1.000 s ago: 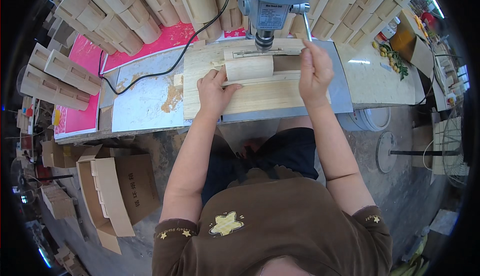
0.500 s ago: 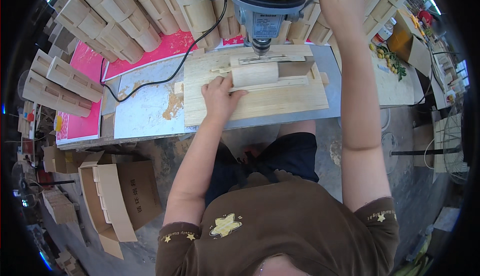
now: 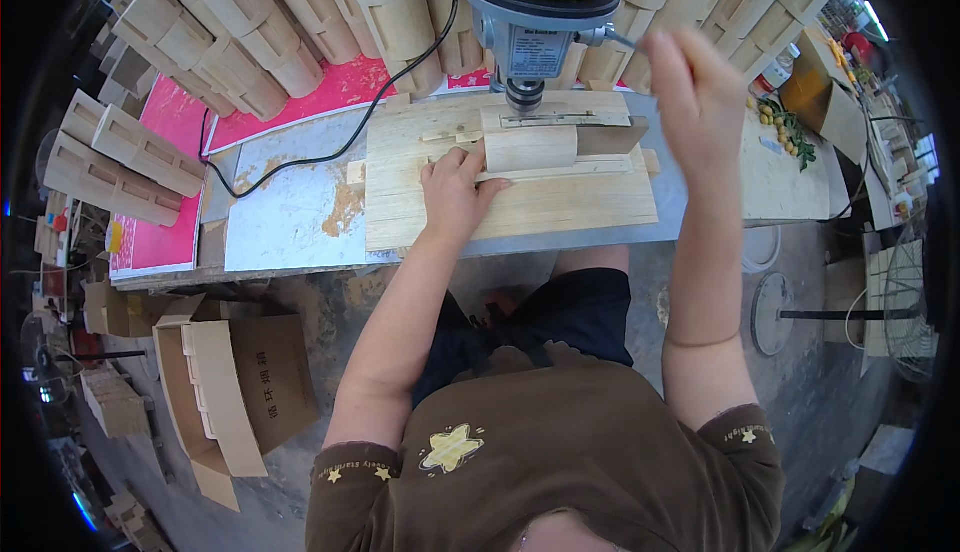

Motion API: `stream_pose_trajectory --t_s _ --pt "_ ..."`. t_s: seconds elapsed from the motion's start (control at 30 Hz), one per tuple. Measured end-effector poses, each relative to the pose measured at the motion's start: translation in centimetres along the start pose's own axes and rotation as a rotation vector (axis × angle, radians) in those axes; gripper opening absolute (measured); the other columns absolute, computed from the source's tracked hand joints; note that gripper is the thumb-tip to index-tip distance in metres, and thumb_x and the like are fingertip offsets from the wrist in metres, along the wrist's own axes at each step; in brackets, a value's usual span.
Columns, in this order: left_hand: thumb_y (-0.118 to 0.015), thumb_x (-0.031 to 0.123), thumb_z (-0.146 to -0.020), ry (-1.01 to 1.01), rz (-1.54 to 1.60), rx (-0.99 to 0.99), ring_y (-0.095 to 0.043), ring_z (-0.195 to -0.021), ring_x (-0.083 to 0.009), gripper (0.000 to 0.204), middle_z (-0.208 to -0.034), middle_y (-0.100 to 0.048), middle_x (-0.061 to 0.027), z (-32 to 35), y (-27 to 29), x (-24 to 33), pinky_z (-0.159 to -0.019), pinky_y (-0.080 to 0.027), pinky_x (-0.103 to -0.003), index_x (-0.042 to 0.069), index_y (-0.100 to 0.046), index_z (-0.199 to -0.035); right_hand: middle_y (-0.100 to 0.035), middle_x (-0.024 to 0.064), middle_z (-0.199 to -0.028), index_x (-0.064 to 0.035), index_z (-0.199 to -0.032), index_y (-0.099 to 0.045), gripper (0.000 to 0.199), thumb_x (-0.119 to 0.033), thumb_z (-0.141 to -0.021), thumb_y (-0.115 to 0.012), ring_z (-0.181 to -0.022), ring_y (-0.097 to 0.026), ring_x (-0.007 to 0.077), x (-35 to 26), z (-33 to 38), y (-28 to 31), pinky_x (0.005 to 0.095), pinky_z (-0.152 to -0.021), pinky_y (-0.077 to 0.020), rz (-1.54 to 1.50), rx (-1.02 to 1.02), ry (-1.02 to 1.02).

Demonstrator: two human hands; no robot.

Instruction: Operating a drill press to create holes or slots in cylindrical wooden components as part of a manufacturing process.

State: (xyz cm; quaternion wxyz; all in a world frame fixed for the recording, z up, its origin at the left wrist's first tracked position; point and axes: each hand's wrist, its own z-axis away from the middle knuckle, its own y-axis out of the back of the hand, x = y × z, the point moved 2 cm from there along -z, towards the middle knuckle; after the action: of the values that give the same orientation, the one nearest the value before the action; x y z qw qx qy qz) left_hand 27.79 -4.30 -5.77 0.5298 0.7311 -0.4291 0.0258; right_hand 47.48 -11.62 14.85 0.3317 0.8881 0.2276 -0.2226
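A pale wooden piece with a rounded top (image 3: pixel 530 148) lies in a jig of wooden strips on a flat wooden board (image 3: pixel 420 214). My left hand (image 3: pixel 462 192) is closed at its left end, fingers over the far side and thumb toward me. Above the piece's far edge hangs the chuck (image 3: pixel 524 97) of a small bench drill (image 3: pixel 540 47). I cannot make out the bit's tip. My right hand (image 3: pixel 700 102), slightly blurred, is raised to the right of the drill, its fist closed around the end of the drill's lever (image 3: pixel 618 38).
Stacks of hollowed wooden pieces (image 3: pixel 250 42) stand behind the drill and at the table's left. A black cable (image 3: pixel 375 107) loops over the table. An open cardboard box (image 3: pixel 262 382) sits on the floor at left. Yellow fruits (image 3: pixel 780 122) lie at right; a fan (image 3: pixel 905 297) stands beyond.
My left hand and the wooden piece have shifted a little to the right along the jig. My right hand has come down toward me with the lever.
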Motion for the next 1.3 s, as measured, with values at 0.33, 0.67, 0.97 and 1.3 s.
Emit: stream_pose_trajectory --t_s 0.33,0.67,0.97,1.3 --pt "-0.076 0.031 -0.068 0.007 0.010 -0.011 -0.053 -0.080 -0.0208 0.056 -0.080 -0.055 -0.0022 -0.2 0.2 0.2 -0.076 -0.033 -0.038 0.013 -0.059 -0.118 -0.061 0.0096 -0.078 -0.0005 -0.095 -0.063 0.013 -0.004 -0.084 -0.058 -0.074 -0.056 0.0246 6.5 8.0 -6.7 0.0329 -0.075 -0.0433 -0.237 0.262 0.225" --pt "-0.077 0.031 -0.066 -0.033 -0.013 0.052 -0.053 -0.075 -0.0211 0.051 -0.076 -0.054 -0.0024 -0.1 0.4 0.3 -0.073 -0.033 -0.036 0.010 -0.061 -0.110 -0.058 0.0097 -0.077 -0.0020 -0.095 -0.062 0.012 -0.005 -0.083 -0.059 -0.076 -0.055 0.0240 6.1 7.4 -5.8 0.0329 -0.071 -0.0429 -0.184 0.215 0.259" --pt "-0.079 0.032 -0.063 0.034 0.039 -0.014 -0.055 -0.078 -0.0204 0.059 -0.083 -0.058 -0.0023 -0.3 0.1 0.1 -0.077 -0.034 -0.039 0.014 -0.061 -0.116 -0.058 0.0208 -0.074 0.0030 -0.084 -0.061 0.030 -0.023 -0.091 -0.049 -0.071 -0.057 0.0307 3.2 -10.5 -3.0 0.0353 -0.066 -0.0441 0.006 0.176 0.082" --pt "-0.082 0.027 -0.060 0.145 0.291 0.028 -0.057 -0.084 -0.0188 0.045 -0.087 -0.058 -0.0021 -1.1 -0.1 0.2 -0.086 -0.030 -0.038 0.009 -0.065 -0.097 -0.056 0.0135 -0.120 -0.0060 -0.128 -0.051 0.042 -0.031 -0.094 -0.048 -0.114 -0.049 0.0239 11.4 3.6 -4.3 0.0357 -0.101 -0.0329 -0.150 -0.536 -0.061"
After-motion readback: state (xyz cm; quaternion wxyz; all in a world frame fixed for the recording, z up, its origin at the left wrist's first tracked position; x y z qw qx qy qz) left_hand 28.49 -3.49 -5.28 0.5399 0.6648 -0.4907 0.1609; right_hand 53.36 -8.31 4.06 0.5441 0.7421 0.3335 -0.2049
